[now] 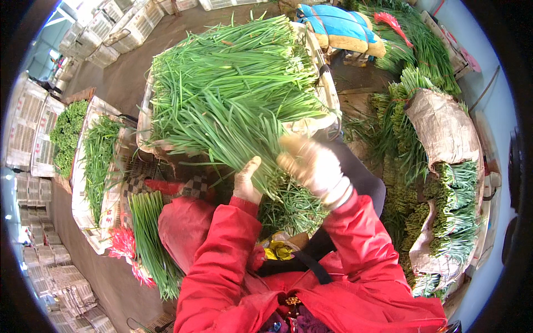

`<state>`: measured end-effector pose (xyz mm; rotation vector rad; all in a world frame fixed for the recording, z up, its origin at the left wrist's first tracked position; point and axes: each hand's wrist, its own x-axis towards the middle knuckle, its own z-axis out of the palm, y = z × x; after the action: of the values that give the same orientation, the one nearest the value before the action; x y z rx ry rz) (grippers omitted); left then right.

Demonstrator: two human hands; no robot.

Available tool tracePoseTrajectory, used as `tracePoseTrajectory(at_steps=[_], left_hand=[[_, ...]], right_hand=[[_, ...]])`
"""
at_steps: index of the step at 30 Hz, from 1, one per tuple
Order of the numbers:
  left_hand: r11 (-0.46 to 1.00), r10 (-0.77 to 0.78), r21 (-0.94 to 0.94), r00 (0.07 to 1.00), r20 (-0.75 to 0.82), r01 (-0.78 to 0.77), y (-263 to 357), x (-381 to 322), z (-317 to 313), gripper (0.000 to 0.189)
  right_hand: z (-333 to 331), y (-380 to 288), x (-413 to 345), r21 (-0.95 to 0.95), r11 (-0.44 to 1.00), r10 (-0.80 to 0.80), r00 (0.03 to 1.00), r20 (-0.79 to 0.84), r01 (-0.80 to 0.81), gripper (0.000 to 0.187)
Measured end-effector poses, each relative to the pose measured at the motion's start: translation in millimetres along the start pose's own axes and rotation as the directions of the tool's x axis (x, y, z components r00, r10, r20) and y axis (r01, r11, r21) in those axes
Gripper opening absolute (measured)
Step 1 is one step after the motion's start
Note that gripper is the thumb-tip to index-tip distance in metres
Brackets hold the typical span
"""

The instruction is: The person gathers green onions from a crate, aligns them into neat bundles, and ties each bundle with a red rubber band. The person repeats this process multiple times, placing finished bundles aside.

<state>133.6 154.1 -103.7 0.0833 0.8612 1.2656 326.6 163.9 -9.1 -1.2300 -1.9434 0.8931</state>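
My left hand [248, 181] grips a loose bunch of green garlic chives [233, 139] near its pale cut ends, thumb up. The leaves fan away to the upper left over the crate's near edge. Just right of the bunch is my right hand [318, 166], blurred by motion, its fingers apart and nothing visible in it. Whether it touches the stems cannot be made out. Before me stands a white plastic crate [333, 93] heaped with more chives [233, 70], their stem ends toward the right. Loose leaves [291, 208] lie below my hands, between my knees.
Left of my knee stands a chive bundle [152, 245] beside red-and-white ties [123, 245]. Another crate [89, 231] of greens is farther left. Tied bundles [458, 208] lie at right, partly under a woven sack [443, 125]. A blue-and-tan padded bundle [339, 29] sits behind.
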Motion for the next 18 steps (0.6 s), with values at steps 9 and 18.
tracePoseTrajectory(at_steps=[9, 18], left_hand=[[0.992, 0.001, 0.123, 1.0, -0.018, 0.001, 8.0, -6.4, -18.9, 0.025], [0.98, 0.172, 0.02, 0.889, 0.425, -0.199, 53.0, -96.2, -57.1, 0.043]], right_hand=[[85.0, 40.6, 15.4, -0.093, 0.985, 0.144, 0.99, -0.006, -0.143, 0.033], [96.5, -79.0, -10.0, -0.329, 0.926, -0.242, 0.96, -0.137, 0.187, 0.052]])
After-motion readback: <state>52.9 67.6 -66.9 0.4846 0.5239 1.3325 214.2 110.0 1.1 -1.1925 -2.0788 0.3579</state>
